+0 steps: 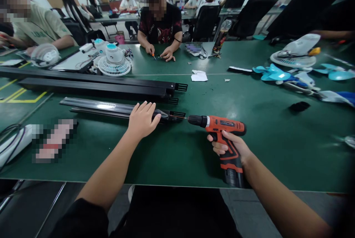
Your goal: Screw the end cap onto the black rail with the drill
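My left hand [142, 119] lies across a glossy black bar [97, 103], fingers over its far side and thumb along the near side, holding it down on the table. At the bar's right end is a slotted black end piece [176, 116]. My right hand [235, 143] is wrapped around the handle of an orange and black cordless drill [226, 124], lying sideways with its chuck pointing left. The thin bit in the chuck reaches the slotted end piece; whether it touches is too small to tell. A thinner black strip [83, 111] runs along the bar's near side.
Two longer black bars [91, 88] lie beyond. White fan parts [114, 64] stand at the back left, blue fan blades [273, 73] at the right. Across the green table [177, 156] a person [160, 19] works with an orange-handled tool. A paper scrap [199, 76] lies mid-table.
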Available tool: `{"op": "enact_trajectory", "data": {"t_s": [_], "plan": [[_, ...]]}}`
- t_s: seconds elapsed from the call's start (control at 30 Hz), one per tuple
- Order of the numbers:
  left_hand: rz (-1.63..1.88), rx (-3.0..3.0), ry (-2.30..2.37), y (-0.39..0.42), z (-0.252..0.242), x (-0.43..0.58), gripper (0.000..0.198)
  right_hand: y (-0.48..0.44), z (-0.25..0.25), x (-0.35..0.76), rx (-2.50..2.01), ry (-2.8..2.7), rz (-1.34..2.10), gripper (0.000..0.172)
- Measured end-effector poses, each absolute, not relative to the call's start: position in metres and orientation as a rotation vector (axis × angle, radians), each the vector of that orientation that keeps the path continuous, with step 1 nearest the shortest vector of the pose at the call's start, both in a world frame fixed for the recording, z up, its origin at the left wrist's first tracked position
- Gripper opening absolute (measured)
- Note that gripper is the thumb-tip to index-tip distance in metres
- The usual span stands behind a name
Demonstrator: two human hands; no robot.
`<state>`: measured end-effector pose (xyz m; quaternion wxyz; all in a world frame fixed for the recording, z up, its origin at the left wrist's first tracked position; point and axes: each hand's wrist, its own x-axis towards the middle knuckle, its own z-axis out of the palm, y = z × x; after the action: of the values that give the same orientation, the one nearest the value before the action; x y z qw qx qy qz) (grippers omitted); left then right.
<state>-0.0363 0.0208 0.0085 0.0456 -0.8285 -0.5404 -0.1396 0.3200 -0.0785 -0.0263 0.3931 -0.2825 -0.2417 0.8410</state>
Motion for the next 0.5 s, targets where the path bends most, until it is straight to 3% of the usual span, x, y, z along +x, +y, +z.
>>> {"op": "enact_trajectory", "data": {"t_s": [0.5], "plan": [[-0.541, -2.53, -1.6, 0.0279, 0.0027, -0.0367, 0.053, -0.0789, -0.0242, 0.3192, -0.733, -0.634, 2.116, 0.031]]}}
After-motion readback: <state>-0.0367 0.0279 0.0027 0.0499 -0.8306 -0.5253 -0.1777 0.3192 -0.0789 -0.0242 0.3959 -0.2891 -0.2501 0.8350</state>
